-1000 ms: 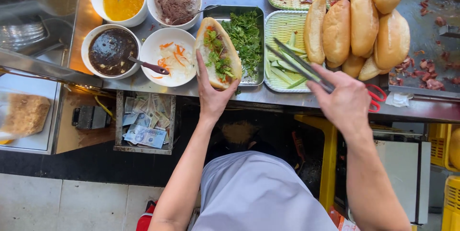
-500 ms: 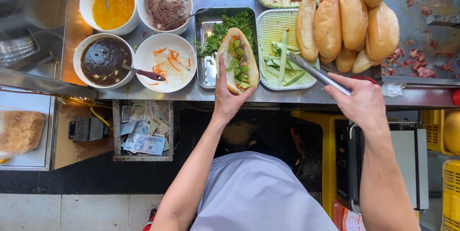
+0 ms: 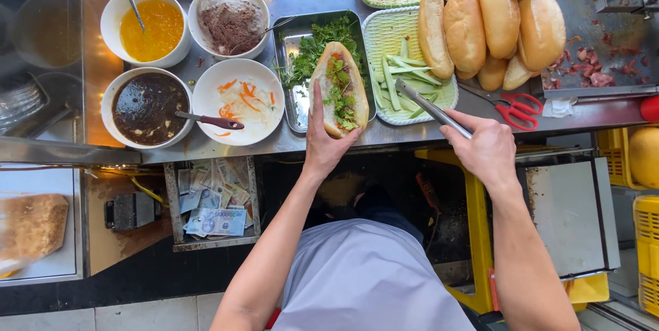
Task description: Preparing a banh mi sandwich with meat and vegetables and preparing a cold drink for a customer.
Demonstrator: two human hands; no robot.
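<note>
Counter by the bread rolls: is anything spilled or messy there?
Yes. Reddish meat scraps lie scattered on the bare steel counter right of the bread rolls, beside red-handled scissors, not in any dish.

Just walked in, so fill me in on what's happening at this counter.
A person is filling a split roll at a steel counter. The left hand holds the roll, already stuffed with herbs, over the herb tray. The right hand holds metal tongs with their tips over the cucumber sticks in the green basket. Bowls of sauces and pickles sit to the left.
</note>
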